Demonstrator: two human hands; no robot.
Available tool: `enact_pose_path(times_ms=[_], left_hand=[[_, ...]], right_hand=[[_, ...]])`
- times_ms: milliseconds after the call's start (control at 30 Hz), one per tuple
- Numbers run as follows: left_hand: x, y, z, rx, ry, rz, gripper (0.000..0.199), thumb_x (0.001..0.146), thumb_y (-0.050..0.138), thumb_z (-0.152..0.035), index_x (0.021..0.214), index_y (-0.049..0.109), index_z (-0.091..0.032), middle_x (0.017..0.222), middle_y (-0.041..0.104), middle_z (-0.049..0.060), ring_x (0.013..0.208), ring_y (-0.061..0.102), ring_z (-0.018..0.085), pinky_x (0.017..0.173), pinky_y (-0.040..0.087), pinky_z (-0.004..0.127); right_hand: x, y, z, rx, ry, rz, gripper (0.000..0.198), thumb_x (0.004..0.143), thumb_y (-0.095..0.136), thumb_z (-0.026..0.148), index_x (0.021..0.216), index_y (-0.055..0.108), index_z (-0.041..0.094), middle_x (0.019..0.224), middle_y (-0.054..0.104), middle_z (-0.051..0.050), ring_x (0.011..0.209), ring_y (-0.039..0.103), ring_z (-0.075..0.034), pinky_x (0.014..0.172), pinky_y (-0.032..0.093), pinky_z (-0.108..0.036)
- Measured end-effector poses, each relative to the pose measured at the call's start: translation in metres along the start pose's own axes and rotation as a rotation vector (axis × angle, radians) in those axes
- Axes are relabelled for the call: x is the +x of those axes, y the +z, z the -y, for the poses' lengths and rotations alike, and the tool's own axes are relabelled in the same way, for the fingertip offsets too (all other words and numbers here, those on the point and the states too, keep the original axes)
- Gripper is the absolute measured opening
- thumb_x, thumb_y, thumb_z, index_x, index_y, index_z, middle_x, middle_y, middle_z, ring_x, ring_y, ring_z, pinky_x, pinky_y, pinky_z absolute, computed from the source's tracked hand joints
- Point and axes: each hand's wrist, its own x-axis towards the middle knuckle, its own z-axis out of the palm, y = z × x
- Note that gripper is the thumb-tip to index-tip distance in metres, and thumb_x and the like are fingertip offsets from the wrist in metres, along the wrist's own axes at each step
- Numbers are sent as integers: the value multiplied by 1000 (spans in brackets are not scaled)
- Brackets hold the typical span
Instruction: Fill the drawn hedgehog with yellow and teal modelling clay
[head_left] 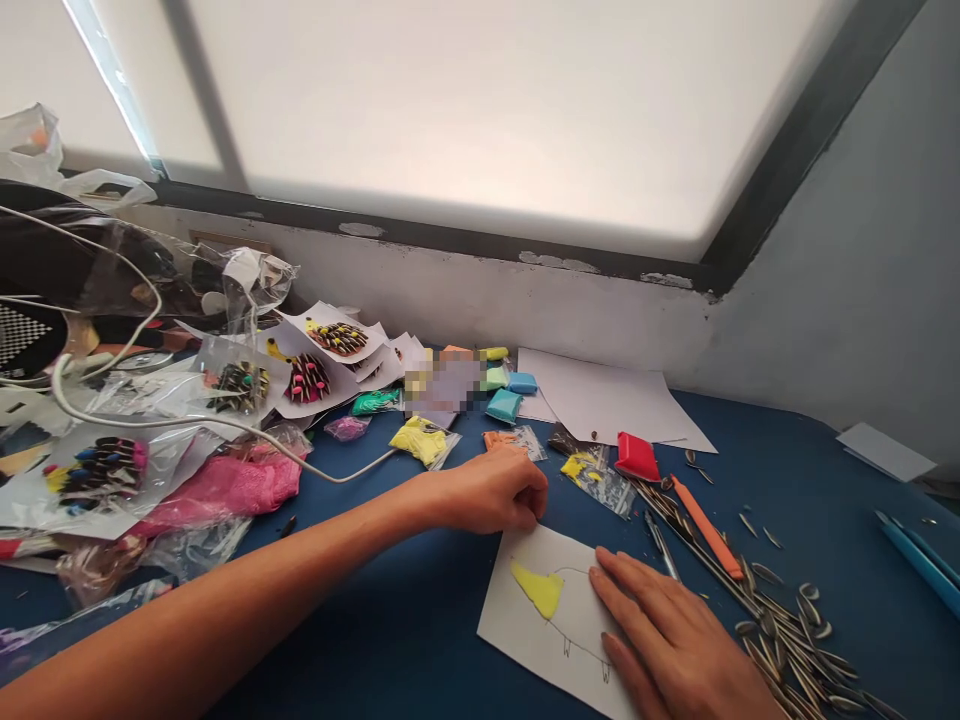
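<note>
A white sheet of paper (517,610) lies on the blue table. On it is a pencil outline of an animal with short legs, its pointed front part covered in flat yellow clay (540,588). My right hand (667,630) rests flat on the sheet's right side, fingers stretched out over part of the drawing. Just beyond the sheet's far edge is my left hand (495,490), its fingers curled and closed; what they hold, if anything, is hidden. Behind that hand sits an orange clay packet (517,440), with an opened yellow clay packet (420,442) to its left.
Sunflower seeds (784,630) lie scattered at right, near an orange stick-like tool (705,525) and a pen (661,545). A red clay packet (637,456) sits behind them. Finished seed-and-clay pictures (337,338) crowd the left. A white cable (255,432) crosses there.
</note>
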Motion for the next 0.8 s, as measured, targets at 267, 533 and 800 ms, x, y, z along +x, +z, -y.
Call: enact_pose_path(times_ms=[267, 533, 800], left_hand=[[9, -12, 1, -92, -33, 156, 6, 75, 62, -14, 81, 64, -13, 71, 59, -1, 67, 54, 9, 59, 38, 20], [14, -14, 5, -133, -35, 203, 5, 73, 62, -14, 78, 62, -14, 70, 59, -2, 66, 55, 10, 57, 39, 20], [15, -16, 8, -164, -35, 228, 3, 73, 63, -14, 77, 64, -14, 69, 61, -2, 66, 56, 10, 60, 42, 20]], right_hand=[[-1, 1, -5, -43, -47, 21, 44, 101, 33, 31, 112, 73, 17, 116, 73, -7, 98, 72, -18, 74, 59, -27], [-10, 10, -12, -69, -136, 22, 42, 98, 36, 28, 117, 70, 14, 121, 70, -10, 102, 71, -20, 75, 60, -28], [-18, 15, -17, -22, -80, 7, 42, 97, 40, 34, 118, 69, 12, 120, 70, -15, 102, 71, -23, 78, 59, -30]])
